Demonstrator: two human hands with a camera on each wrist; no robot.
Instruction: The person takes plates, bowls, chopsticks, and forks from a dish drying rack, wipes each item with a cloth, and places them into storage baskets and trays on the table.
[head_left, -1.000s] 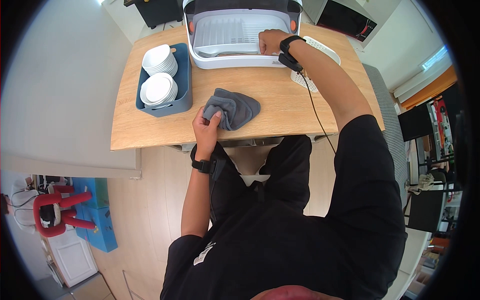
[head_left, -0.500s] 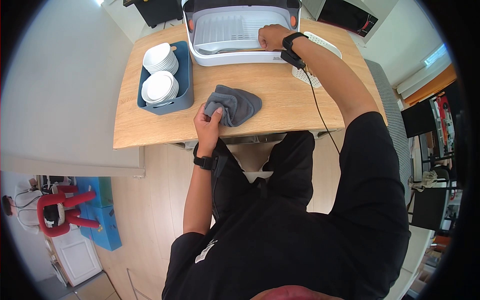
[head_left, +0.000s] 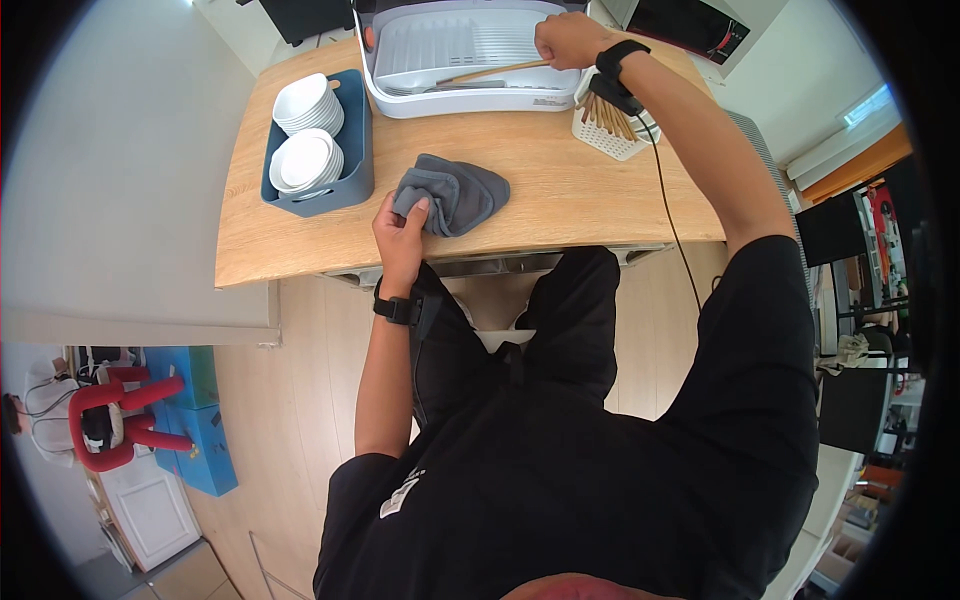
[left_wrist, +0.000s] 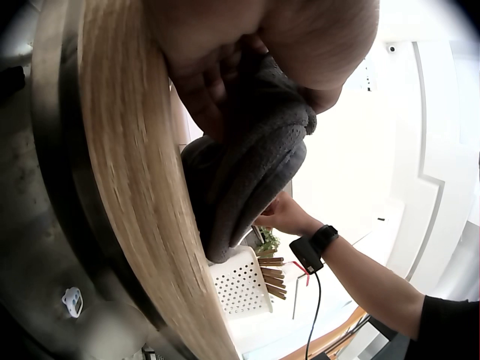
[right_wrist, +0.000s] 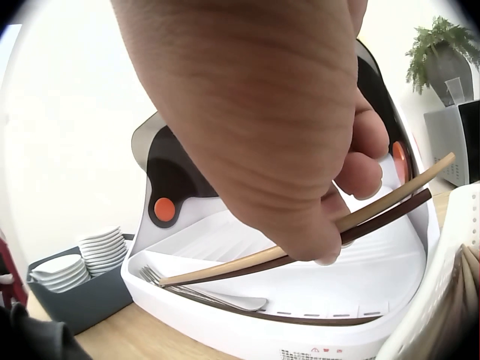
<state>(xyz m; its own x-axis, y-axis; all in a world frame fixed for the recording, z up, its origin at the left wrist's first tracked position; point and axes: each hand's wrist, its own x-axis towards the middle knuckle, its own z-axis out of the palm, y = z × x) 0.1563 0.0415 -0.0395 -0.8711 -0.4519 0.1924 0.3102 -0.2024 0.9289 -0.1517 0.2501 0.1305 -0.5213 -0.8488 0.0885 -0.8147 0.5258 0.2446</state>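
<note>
My right hand (head_left: 575, 42) pinches a pair of chopsticks (right_wrist: 390, 196), one pale and one dark, between thumb and fingers. They slant across the front of a white dish rack (head_left: 470, 105), their far ends over the forks (right_wrist: 232, 300) lying in its front trough. In the head view, my left hand (head_left: 400, 238) grips a folded grey cloth (head_left: 465, 195) near the table's front edge, thumb on top. The left wrist view shows the cloth (left_wrist: 255, 161) bunched under the fingers.
Left of the rack, a blue-grey bin (head_left: 355, 170) holds stacked white bowls (head_left: 305, 103) and plates (head_left: 303, 160). On the right, a white perforated basket (head_left: 615, 148) contains several wooden sticks (head_left: 610, 117). A cable (head_left: 668, 200) trails from my right wrist across the table.
My right hand has moved right and up from the rack's front trough, bringing the chopsticks with it. More of the basket now shows. My left hand stays on the cloth.
</note>
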